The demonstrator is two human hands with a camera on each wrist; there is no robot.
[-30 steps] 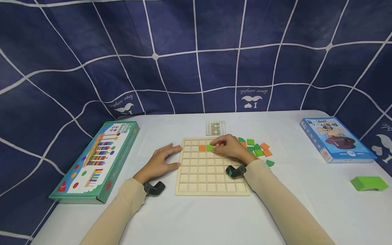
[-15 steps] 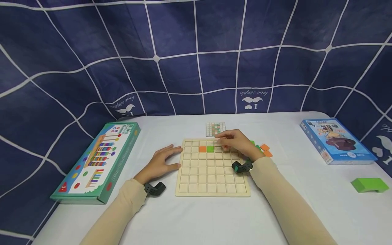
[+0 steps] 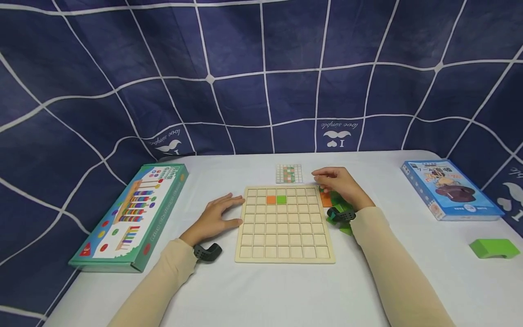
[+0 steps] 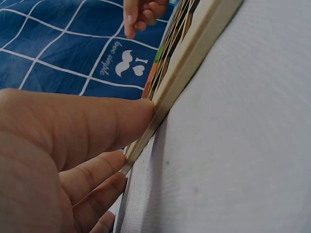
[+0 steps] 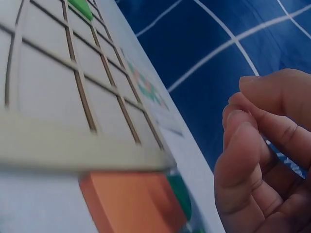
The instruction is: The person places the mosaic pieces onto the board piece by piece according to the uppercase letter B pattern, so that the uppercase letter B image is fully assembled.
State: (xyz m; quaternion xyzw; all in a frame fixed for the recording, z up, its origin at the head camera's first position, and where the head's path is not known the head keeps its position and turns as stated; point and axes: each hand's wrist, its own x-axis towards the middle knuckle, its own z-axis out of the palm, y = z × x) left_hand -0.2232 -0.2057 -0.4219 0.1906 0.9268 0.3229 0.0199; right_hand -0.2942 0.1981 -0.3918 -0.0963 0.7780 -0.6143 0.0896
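Note:
My left hand [image 3: 214, 215] rests beside a wooden grid board [image 3: 283, 228], its fingers fairly straight. In the left wrist view the thumb and fingertips touch the board's side edge. Within the grid's second row lie an orange square tile [image 3: 271, 200] and a green square tile [image 3: 281, 200], side by side. My right hand [image 3: 341, 185] hovers past the board's far right corner, above a pile of loose tiles. Its fingers are loosely bent, and the right wrist view shows nothing between them. Below it lies a loose orange tile [image 5: 136, 201]; hand and wrist hide much of the pile.
Behind the board lies a small pattern card [image 3: 288, 174] with a coloured grid. A green game box [image 3: 130, 218] stands at the left, a blue box [image 3: 451, 188] at the right. A green arched block [image 3: 494, 248] sits near the right edge.
My right hand has moved off the green tile in the grid, rightward to the loose pile. The left hand has stayed at the board's edge.

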